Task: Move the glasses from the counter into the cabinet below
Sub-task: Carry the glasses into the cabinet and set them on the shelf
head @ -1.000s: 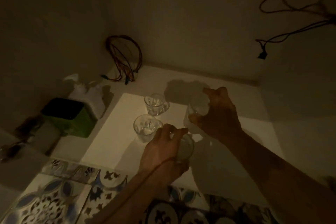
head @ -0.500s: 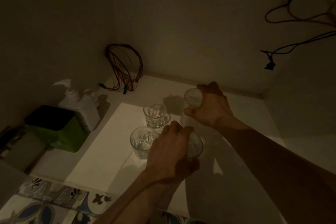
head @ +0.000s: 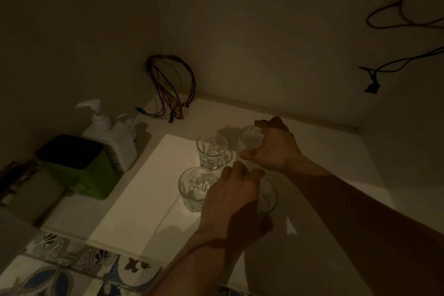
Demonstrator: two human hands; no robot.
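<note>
Inside a dim cabinet, two clear glasses stand free on a white shelf sheet [head: 134,190]: a back glass [head: 212,151] and a front glass [head: 195,187]. My left hand [head: 235,202] is closed from above around a third glass [head: 266,197], just right of the front one. Farther back, my right hand [head: 274,146] grips another glass [head: 251,138] by its rim and side, to the right of the back glass. Whether the held glasses touch the shelf is hidden by the hands.
A white pump bottle [head: 110,137] and a green box [head: 77,166] stand at the left wall. A bundle of coloured wires [head: 170,89] hangs in the back corner, more wires [head: 403,65] on the right wall. Patterned floor tiles [head: 60,271] lie in front.
Both hands have carried their glasses deeper into the cabinet and lower, ending beside the two standing glasses. The view has shifted closer to the shelf.
</note>
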